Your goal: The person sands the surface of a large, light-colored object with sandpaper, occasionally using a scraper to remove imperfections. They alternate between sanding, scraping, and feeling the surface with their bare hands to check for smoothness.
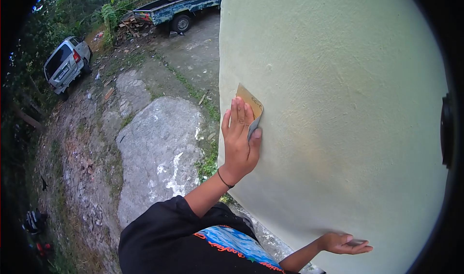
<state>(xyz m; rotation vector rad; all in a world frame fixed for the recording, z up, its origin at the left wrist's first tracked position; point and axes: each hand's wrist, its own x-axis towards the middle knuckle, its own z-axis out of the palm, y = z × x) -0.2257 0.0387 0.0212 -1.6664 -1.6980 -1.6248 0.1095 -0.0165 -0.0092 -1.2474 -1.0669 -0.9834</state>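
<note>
My left hand (240, 141) lies near the left edge of a pale green wall (338, 105), fingers pointing up. Under those fingers is a bent piece of sandpaper (251, 102), its brown backing showing dark printed marks. One side of the sheet curls out from the wall between my fingers and thumb. Lower right, my right hand (344, 244) is held palm up beside the wall, with nothing in it and its fingers loosely extended. A dark band circles my left wrist.
Left of the wall edge, a large grey rock slab (157, 148) with white splashes lies on rough ground. Farther off stand a silver car (67, 64) and a blue pickup truck (181, 13). Scrap wood (133, 26) is piled near the truck.
</note>
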